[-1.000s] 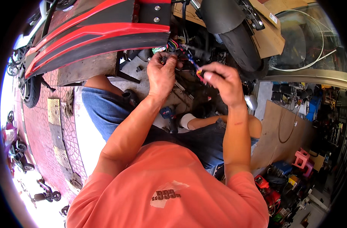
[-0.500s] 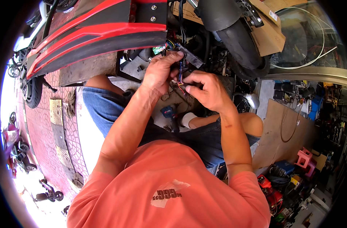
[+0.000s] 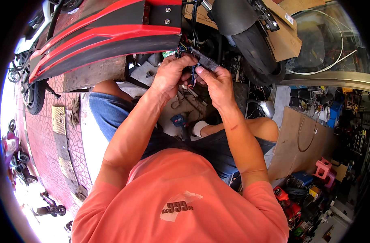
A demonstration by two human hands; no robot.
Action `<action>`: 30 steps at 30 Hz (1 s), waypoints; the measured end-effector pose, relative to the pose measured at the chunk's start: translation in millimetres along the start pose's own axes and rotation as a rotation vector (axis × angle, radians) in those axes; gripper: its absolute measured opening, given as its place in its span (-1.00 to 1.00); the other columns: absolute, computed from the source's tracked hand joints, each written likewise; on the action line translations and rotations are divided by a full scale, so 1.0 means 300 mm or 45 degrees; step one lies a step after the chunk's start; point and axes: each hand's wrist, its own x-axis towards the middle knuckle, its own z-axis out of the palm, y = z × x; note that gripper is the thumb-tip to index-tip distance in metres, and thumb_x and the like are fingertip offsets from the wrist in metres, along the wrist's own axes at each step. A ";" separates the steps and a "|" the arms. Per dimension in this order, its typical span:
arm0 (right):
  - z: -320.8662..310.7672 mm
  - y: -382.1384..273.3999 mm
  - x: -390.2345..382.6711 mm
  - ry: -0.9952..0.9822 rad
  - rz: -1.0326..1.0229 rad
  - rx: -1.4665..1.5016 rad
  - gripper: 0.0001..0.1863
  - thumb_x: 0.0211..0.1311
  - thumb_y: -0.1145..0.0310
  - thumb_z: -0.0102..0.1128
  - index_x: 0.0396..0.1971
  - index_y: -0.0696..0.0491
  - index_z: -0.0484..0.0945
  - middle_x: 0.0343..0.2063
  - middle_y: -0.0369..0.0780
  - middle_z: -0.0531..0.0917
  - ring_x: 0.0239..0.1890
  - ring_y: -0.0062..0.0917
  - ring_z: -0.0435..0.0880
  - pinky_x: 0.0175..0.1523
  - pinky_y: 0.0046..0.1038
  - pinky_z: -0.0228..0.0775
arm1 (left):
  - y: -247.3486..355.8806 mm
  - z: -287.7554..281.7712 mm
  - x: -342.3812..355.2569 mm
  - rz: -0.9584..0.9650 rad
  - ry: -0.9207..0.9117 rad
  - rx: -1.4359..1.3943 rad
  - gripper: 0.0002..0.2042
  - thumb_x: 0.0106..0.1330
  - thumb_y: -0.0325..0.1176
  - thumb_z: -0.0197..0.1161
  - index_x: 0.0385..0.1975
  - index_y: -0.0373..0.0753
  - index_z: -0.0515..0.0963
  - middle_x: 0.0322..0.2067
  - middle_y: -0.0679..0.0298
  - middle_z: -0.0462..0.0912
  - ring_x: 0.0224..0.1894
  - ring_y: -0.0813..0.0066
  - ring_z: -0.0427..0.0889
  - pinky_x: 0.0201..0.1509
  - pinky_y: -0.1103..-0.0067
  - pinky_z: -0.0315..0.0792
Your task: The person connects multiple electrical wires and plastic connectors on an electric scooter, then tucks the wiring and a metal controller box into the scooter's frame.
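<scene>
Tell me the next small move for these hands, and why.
Probably hold the bare left hand steady and ease the bare right hand along the thin, multicoloured, plastic-coated wires, since both grip close together there and coloured ends show below.

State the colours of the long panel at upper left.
The panel is red and black; the head view shows it best.
</scene>
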 end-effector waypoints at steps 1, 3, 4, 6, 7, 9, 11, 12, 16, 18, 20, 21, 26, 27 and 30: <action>-0.007 0.001 0.005 -0.024 -0.016 -0.038 -0.80 0.39 0.50 0.29 -0.06 0.21 0.72 -0.33 -0.33 0.75 -0.34 -0.75 0.62 -0.20 -0.62 0.51 | 0.000 -0.002 -0.001 0.002 0.004 0.028 -0.90 0.32 -0.39 0.29 -0.43 -0.24 0.63 -0.66 0.42 0.48 -0.70 0.68 0.32 -0.64 0.62 0.23; -0.010 -0.006 0.001 -0.089 -0.047 -0.085 -0.78 0.39 0.50 0.29 -0.03 0.21 0.71 -0.33 -0.34 0.74 -0.35 -0.76 0.60 -0.21 -0.62 0.50 | -0.002 -0.008 0.000 0.007 0.012 0.084 -0.89 0.31 -0.39 0.28 -0.45 -0.23 0.61 -0.68 0.42 0.46 -0.71 0.68 0.33 -0.65 0.61 0.24; -0.012 -0.009 0.000 -0.120 -0.063 -0.107 -0.77 0.39 0.50 0.29 -0.02 0.21 0.71 -0.33 -0.35 0.74 -0.35 -0.76 0.60 -0.21 -0.63 0.49 | -0.004 -0.010 0.002 0.011 0.013 0.106 -0.88 0.31 -0.39 0.27 -0.47 -0.24 0.60 -0.68 0.42 0.47 -0.71 0.67 0.33 -0.65 0.61 0.24; -0.020 -0.012 0.000 -0.183 -0.073 -0.100 -0.76 0.39 0.50 0.28 0.00 0.21 0.70 -0.34 -0.36 0.73 -0.36 -0.77 0.59 -0.21 -0.63 0.49 | -0.008 -0.014 0.005 0.021 0.015 0.149 -0.86 0.31 -0.39 0.26 -0.49 -0.24 0.58 -0.69 0.41 0.47 -0.72 0.67 0.34 -0.66 0.60 0.24; -0.024 -0.012 0.000 -0.210 -0.078 -0.096 -0.75 0.39 0.50 0.28 0.01 0.21 0.69 -0.35 -0.37 0.72 -0.36 -0.77 0.58 -0.22 -0.63 0.49 | -0.008 -0.006 0.003 0.020 0.031 0.147 -0.86 0.31 -0.39 0.25 -0.50 -0.25 0.57 -0.69 0.41 0.47 -0.73 0.66 0.34 -0.67 0.60 0.24; -0.030 -0.015 0.002 -0.232 -0.090 -0.095 -0.76 0.40 0.50 0.26 0.00 0.21 0.69 -0.36 -0.37 0.72 -0.37 -0.77 0.57 -0.22 -0.63 0.48 | -0.010 0.021 -0.007 0.019 0.061 0.142 -0.84 0.32 -0.39 0.24 -0.51 -0.26 0.57 -0.69 0.40 0.47 -0.73 0.65 0.34 -0.68 0.59 0.24; -0.037 -0.023 0.007 -0.267 -0.097 -0.123 -0.76 0.41 0.49 0.24 0.00 0.22 0.69 -0.36 -0.36 0.72 -0.38 -0.78 0.57 -0.23 -0.62 0.48 | -0.018 0.024 -0.016 0.030 0.051 0.171 -0.86 0.35 -0.38 0.23 -0.46 -0.25 0.56 -0.65 0.40 0.47 -0.71 0.65 0.32 -0.67 0.58 0.23; -0.046 -0.029 0.011 -0.287 -0.097 -0.152 -0.76 0.42 0.49 0.23 0.00 0.22 0.69 -0.37 -0.35 0.72 -0.38 -0.77 0.56 -0.24 -0.62 0.47 | -0.022 0.024 -0.016 0.036 0.047 0.185 -0.86 0.36 -0.37 0.22 -0.44 -0.24 0.56 -0.63 0.40 0.47 -0.70 0.65 0.31 -0.67 0.57 0.23; -0.024 -0.065 -0.009 -0.242 0.038 0.010 -0.80 0.41 0.47 0.22 -0.09 0.23 0.69 -0.40 -0.33 0.70 -0.38 -0.76 0.56 -0.25 -0.60 0.45 | -0.047 0.017 -0.006 0.005 0.087 0.042 -0.86 0.37 -0.37 0.21 -0.43 -0.25 0.56 -0.60 0.38 0.50 -0.69 0.64 0.33 -0.66 0.57 0.22; -0.051 -0.041 -0.014 -0.288 0.019 -0.081 -0.84 0.41 0.46 0.23 -0.16 0.23 0.68 -0.41 -0.33 0.70 -0.38 -0.75 0.56 -0.25 -0.60 0.44 | -0.060 0.007 0.006 -0.003 0.122 -0.008 -0.87 0.37 -0.37 0.21 -0.42 -0.25 0.57 -0.58 0.37 0.51 -0.68 0.64 0.35 -0.65 0.58 0.23; -0.058 -0.037 -0.026 -0.263 -0.019 -0.136 -0.86 0.40 0.44 0.25 -0.22 0.22 0.66 -0.42 -0.33 0.69 -0.37 -0.75 0.57 -0.24 -0.61 0.42 | -0.042 0.027 0.007 -0.010 0.159 -0.053 -0.87 0.36 -0.36 0.25 -0.43 -0.23 0.57 -0.61 0.39 0.50 -0.69 0.64 0.31 -0.63 0.57 0.20; -0.054 -0.039 -0.042 -0.215 -0.048 -0.144 -0.87 0.40 0.43 0.25 -0.25 0.20 0.66 -0.42 -0.33 0.69 -0.37 -0.75 0.57 -0.24 -0.62 0.42 | -0.034 0.036 0.007 -0.013 0.177 -0.075 -0.87 0.35 -0.36 0.27 -0.44 -0.23 0.57 -0.62 0.40 0.50 -0.70 0.65 0.29 -0.62 0.57 0.19; 0.010 -0.078 -0.040 -0.093 0.065 0.179 -0.87 0.36 0.42 0.31 -0.17 0.12 0.62 -0.28 -0.34 0.74 -0.25 -0.73 0.65 -0.12 -0.62 0.45 | -0.019 0.005 0.008 -0.172 0.056 -0.161 -0.94 0.37 -0.37 0.31 -0.32 -0.18 0.63 -0.50 0.41 0.59 -0.61 0.66 0.37 -0.52 0.55 0.29; 0.026 -0.058 -0.040 -0.061 0.015 0.212 -0.87 0.33 0.47 0.34 -0.17 0.11 0.61 -0.27 -0.33 0.73 -0.25 -0.73 0.65 -0.12 -0.62 0.46 | -0.016 -0.001 0.008 -0.199 0.067 -0.167 -0.95 0.38 -0.37 0.31 -0.30 -0.17 0.64 -0.49 0.41 0.60 -0.60 0.65 0.37 -0.51 0.54 0.31; 0.052 -0.008 -0.020 0.027 -0.145 0.174 -0.82 0.28 0.64 0.33 -0.17 0.17 0.56 -0.27 -0.27 0.72 -0.28 -0.65 0.70 -0.17 -0.57 0.56 | -0.006 0.001 0.016 -0.256 0.058 -0.246 -0.93 0.41 -0.32 0.30 -0.26 -0.14 0.63 -0.46 0.40 0.61 -0.58 0.63 0.38 -0.45 0.51 0.35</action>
